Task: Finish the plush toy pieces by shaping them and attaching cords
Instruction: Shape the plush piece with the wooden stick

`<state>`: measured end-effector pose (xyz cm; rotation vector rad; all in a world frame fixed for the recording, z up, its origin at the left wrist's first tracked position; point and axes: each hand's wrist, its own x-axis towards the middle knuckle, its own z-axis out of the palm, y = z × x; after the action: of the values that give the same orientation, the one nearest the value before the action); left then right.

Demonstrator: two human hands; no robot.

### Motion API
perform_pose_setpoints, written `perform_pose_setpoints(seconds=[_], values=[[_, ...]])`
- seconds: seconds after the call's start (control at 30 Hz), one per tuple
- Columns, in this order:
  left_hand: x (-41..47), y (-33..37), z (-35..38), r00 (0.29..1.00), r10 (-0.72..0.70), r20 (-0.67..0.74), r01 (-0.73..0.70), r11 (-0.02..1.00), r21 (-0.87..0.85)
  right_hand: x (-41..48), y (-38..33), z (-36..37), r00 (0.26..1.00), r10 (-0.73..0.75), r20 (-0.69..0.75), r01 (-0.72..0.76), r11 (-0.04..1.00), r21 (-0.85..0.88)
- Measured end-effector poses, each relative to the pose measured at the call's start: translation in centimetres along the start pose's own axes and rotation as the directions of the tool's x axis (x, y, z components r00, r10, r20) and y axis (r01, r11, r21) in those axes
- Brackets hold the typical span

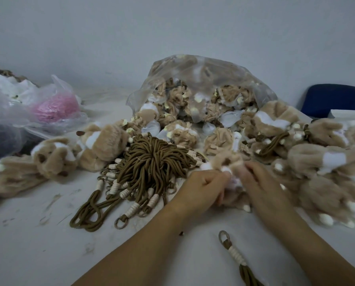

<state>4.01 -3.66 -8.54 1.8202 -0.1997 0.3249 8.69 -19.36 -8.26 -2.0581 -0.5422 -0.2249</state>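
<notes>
The bench (34, 250) lies open across the lower left of the frame. The cord bundle (149, 162) blocks the centre and plush pieces (327, 178) crowd the right side. A clear bag (203, 79) of more walls off the upper middle. One loose cord (236, 254) lies at bottom centre.

A scuffed white table (38, 244) carries a bundle of brown cords (149, 168) with cream wrappings and metal rings. Behind the bundle a clear plastic bag (203, 79) spills tan-and-white plush pieces (180, 133), with finished plush toys (55, 155) to its left and a heap (327, 162) to its right. A single cord (236, 256) lies apart in front of the bundle, and thin plastic bags (57, 106) sit far to its left
</notes>
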Motion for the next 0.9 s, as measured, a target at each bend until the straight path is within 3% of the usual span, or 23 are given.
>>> perform_pose_setpoints(seconds=[0.07,0.27,0.37,0.43,0.5,0.67,0.77,0.83,0.9], values=[[-0.2,0.2,0.0,0.999,-0.024,0.025,0.024,1.0,0.001,-0.1,0.2,0.6,0.995,0.067,0.071,-0.071,0.996,0.05],[-0.1,-0.2,0.1,0.995,-0.004,0.103,-0.004,0.997,0.081,0.5,1.0,0.9,0.996,0.09,-0.021,-0.086,0.984,0.154],[0.4,-0.8,-0.2,0.998,-0.033,-0.051,0.036,0.997,0.062,0.7,1.1,0.7,0.992,0.093,-0.085,-0.072,0.971,0.228],[0.9,-1.0,-0.7,0.974,-0.112,-0.198,0.099,0.992,-0.072,0.7,1.0,0.4,0.985,0.125,-0.118,-0.084,0.949,0.305],[1.3,-1.1,-1.1,0.947,-0.21,-0.243,0.166,0.967,-0.192,0.5,0.9,0.2,0.982,0.137,-0.129,-0.077,0.917,0.391],[1.2,-1.2,-0.9,0.953,-0.298,-0.053,0.267,0.911,-0.314,0.3,0.4,1.4,0.996,0.08,-0.033,-0.063,0.934,0.352],[1.1,-0.8,-0.8,0.958,-0.277,0.07,0.282,0.877,-0.39,0.4,0.3,1.3,0.996,0.06,-0.071,-0.037,0.956,0.289],[0.9,-0.8,-0.7,0.958,-0.238,0.159,0.278,0.909,-0.311,0.4,0.2,1.1,0.997,0.067,-0.049,-0.05,0.955,0.292],[0.7,-0.8,-0.4,0.965,-0.213,0.155,0.24,0.953,-0.184,0.4,0.5,1.0,0.998,0.054,-0.043,-0.046,0.982,0.184]])
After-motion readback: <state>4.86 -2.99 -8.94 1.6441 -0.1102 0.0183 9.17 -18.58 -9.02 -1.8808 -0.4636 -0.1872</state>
